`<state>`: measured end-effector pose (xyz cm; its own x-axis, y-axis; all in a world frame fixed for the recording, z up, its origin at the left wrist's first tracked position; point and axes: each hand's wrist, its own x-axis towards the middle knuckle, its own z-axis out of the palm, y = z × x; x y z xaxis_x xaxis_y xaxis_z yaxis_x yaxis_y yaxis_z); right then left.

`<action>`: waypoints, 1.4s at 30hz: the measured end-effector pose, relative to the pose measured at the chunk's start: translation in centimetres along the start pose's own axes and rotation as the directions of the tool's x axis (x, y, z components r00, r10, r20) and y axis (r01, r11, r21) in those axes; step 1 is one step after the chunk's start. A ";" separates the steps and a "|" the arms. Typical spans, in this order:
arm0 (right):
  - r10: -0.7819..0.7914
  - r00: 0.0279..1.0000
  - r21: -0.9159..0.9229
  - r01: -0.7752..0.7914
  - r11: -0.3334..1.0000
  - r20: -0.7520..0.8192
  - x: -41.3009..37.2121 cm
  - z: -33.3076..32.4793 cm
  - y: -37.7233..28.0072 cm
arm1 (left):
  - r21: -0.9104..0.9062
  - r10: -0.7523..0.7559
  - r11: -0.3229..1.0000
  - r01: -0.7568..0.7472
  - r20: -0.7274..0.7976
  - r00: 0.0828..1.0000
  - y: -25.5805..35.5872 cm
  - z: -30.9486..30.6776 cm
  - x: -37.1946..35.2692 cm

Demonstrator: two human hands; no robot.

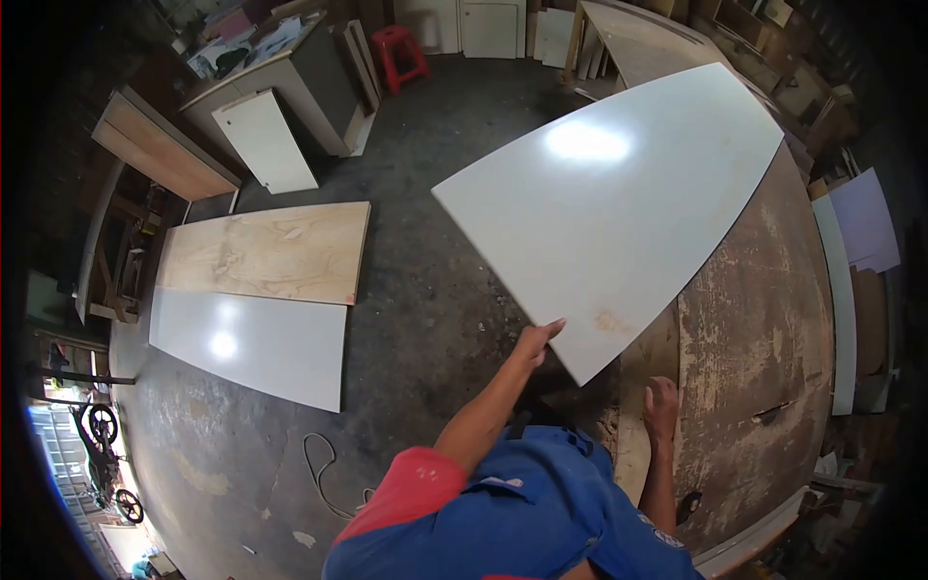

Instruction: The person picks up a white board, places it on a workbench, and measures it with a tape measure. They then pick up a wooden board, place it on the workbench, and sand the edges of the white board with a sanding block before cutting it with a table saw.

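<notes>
A large white laminated board lies tilted over the worn workbench, its near left edge jutting out over the floor. My left hand grips that near edge close to the board's pointed corner. My right hand rests with spread fingers on the bench top just below the corner, holding nothing. My red-and-blue sleeves fill the bottom of the view.
On the concrete floor to the left lie a plywood sheet and a white panel. A cable loops near my feet. A cabinet, a red stool and stacked boards stand at the back.
</notes>
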<state>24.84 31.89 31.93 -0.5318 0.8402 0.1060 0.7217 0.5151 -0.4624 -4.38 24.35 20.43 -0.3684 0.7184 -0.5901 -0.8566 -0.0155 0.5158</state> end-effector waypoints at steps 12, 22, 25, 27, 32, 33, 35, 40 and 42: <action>-0.049 0.998 0.384 0.032 0.923 0.035 -3.5 6.3 -6.8 | 0.127 0.231 0.972 -0.197 -0.370 0.900 10.0 -22.8 -19.1; 0.557 0.723 0.877 -0.481 -0.017 0.408 14.6 9.7 -1.5 | 0.119 0.226 0.974 -0.193 -0.558 0.798 13.4 -26.4 -22.6; 0.507 0.676 0.840 -0.491 -0.232 0.535 19.7 10.0 0.1 | 0.148 0.219 0.976 -0.162 -0.641 0.735 13.9 -24.4 -22.4; 0.492 0.644 0.810 -0.475 -0.343 0.586 20.7 11.6 1.6 | 0.222 0.229 0.972 -0.079 -0.805 0.547 14.1 -23.4 -23.2; 0.419 0.671 0.780 -0.427 -0.457 0.612 22.5 12.6 1.4 | 0.157 0.217 0.975 -0.158 -0.835 0.506 13.6 -24.7 -22.1; 0.416 0.668 0.777 -0.433 -0.457 0.617 22.5 12.2 1.0 | 0.156 0.230 0.970 -0.185 -0.830 0.508 13.5 -24.8 -21.9; 0.435 0.616 0.747 -0.450 -0.490 0.656 22.6 11.6 0.1 | 0.329 0.401 0.913 -0.241 -0.833 0.381 12.9 -23.0 -21.7; 0.448 0.591 0.737 -0.464 -0.492 0.671 21.1 12.8 -2.3 | 0.727 0.694 0.685 -0.036 -0.668 -0.269 8.2 -11.1 -20.9; 0.444 0.583 0.729 -0.484 -0.484 0.681 19.5 13.3 -4.4 | 0.400 0.283 0.901 -0.171 -0.838 -0.466 5.8 -7.0 -21.3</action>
<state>5.41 43.76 24.27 -0.2915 0.6029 -0.7427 -0.4150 -0.7792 -0.4696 -4.07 4.08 31.62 -0.3739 -0.9222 -0.0992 -0.5640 0.1412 0.8136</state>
